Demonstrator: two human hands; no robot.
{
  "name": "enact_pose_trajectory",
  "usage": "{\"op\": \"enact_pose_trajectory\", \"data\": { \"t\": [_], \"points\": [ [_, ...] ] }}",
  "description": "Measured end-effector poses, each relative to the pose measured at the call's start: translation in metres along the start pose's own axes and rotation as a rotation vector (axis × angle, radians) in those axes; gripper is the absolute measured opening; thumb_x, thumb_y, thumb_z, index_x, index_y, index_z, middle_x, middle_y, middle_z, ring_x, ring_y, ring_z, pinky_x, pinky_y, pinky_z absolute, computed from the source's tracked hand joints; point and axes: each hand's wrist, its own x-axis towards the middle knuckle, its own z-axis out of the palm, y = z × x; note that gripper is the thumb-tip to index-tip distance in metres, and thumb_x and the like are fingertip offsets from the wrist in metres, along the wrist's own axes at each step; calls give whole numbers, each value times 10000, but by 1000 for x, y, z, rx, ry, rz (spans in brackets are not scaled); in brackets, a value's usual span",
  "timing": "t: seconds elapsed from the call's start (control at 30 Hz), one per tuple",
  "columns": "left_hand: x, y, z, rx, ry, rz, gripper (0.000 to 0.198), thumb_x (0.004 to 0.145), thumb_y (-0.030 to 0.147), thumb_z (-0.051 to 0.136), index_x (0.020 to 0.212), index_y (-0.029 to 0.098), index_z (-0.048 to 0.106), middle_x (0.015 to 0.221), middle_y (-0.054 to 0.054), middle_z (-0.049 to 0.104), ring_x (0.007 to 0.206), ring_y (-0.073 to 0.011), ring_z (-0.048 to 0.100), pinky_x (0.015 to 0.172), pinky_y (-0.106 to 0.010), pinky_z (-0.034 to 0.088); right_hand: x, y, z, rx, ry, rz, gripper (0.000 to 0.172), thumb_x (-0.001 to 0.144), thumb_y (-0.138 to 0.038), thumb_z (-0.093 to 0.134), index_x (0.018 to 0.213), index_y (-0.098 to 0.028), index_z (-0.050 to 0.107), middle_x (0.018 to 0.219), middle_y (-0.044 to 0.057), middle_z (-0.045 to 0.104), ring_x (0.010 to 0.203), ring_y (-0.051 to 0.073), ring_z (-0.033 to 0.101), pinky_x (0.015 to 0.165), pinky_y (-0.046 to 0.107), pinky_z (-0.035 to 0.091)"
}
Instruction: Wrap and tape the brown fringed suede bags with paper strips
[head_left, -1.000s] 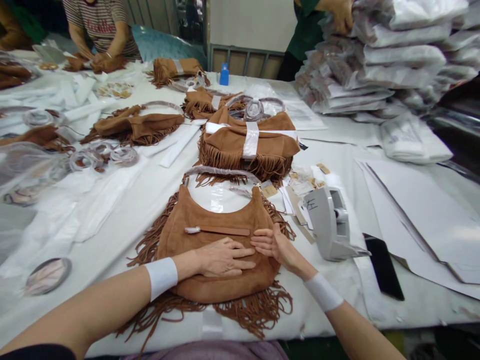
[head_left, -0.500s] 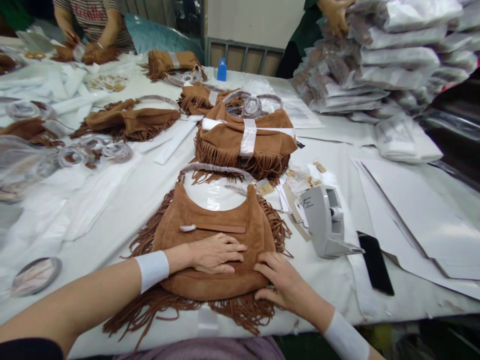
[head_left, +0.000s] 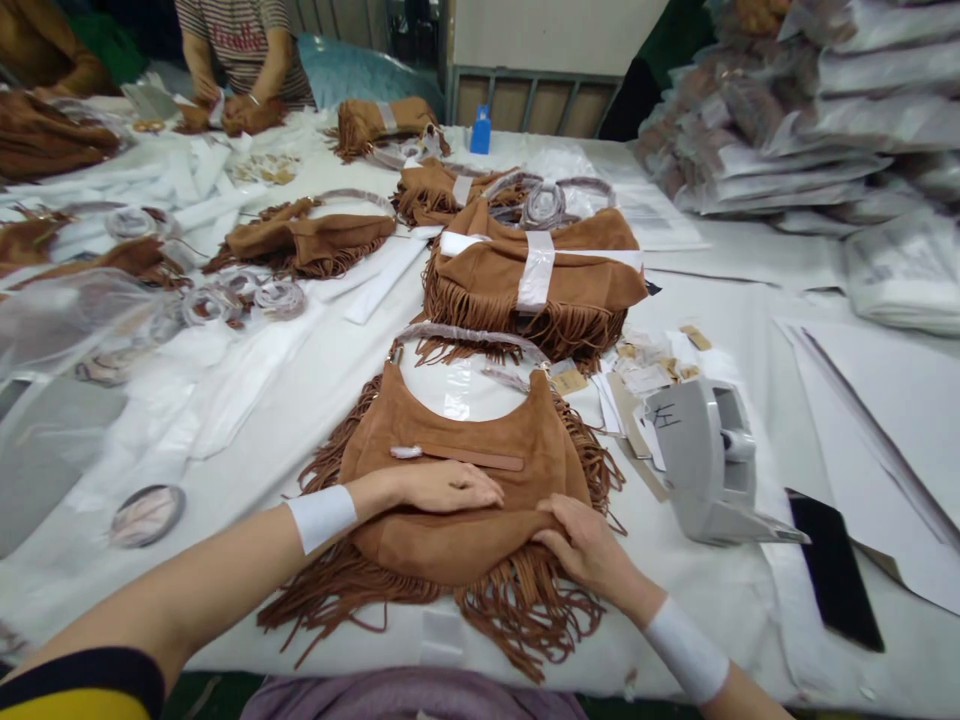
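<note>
A brown suede handbag (head_left: 465, 550) with long fringe lies flat in front of me, its plastic-wrapped handle (head_left: 480, 335) pointing away. Across its front runs a zip pocket (head_left: 469, 457) whose pull is wrapped in white. My left hand (head_left: 454, 487) rests palm down on the bag below the pocket, fingers stretched out. At the bag's lower right edge, my right hand (head_left: 581, 540) grips the suede between thumb and fingers. The lower part of the bag bulges up in a fold between my hands. Fringe (head_left: 525, 610) spreads out under the bottom edge.
Right of the bag stand a grey tape dispenser (head_left: 705, 460) and a black phone (head_left: 836, 570). Another fringed bag (head_left: 577, 270), banded in white, lies just behind. Wrapped bags are piled in a stack (head_left: 795, 140) at back right. A co-worker (head_left: 240, 60) handles brown pieces across the table.
My right hand has closed on the bag's lower right edge and lifted it into a fold. My left hand stays on the bag. The whole view has shifted, moving things rightward.
</note>
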Motion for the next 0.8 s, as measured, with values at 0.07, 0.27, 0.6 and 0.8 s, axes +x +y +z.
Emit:
{"op": "enact_pose_trajectory", "data": {
  "t": [0.07, 0.27, 0.6, 0.8],
  "points": [
    [-26, 15, -9, -45, 4, -182, 479, 980, 505, 283, 1213, 230, 599, 1191, -43, 651, 1085, -193, 599, 944, -307, 439, 0, 3, 1, 10, 27, 2, 140, 935, -313, 490, 994, -196, 541, 863, 56, 633, 812, 203, 613, 707, 329, 498],
    [-87, 34, 41, 406, 267, -482, 646, 683, 576, 743, 1174, 202, 554, 1102, -94, 629, 1006, -305, 582, 865, -390, 432, 5, -16, -10, 48, -35, 61, 136, 910, -301, 523, 996, -201, 556, 905, 61, 627, 860, 210, 612, 745, 344, 504],
    [-89, 2, 53, 380, 409, -505, 360, 895, 524, 539, 758, 193, 499, 805, -23, 626, 769, -197, 602, 660, -276, 385, 0, -29, 19, -134, 155, 23, 264, 943, -428, 500, 862, -187, 572, 743, 40, 625, 700, 190, 593, 649, 316, 455],
    [-101, -4, 50, 591, 397, -509, 417, 898, 583, 475, 852, 174, 543, 851, -71, 623, 849, -246, 576, 743, -334, 418, 7, -18, 23, -183, 121, 62, 291, 966, -420, 455, 833, -193, 578, 729, 25, 655, 686, 176, 638, 631, 283, 457]
  ]
}}
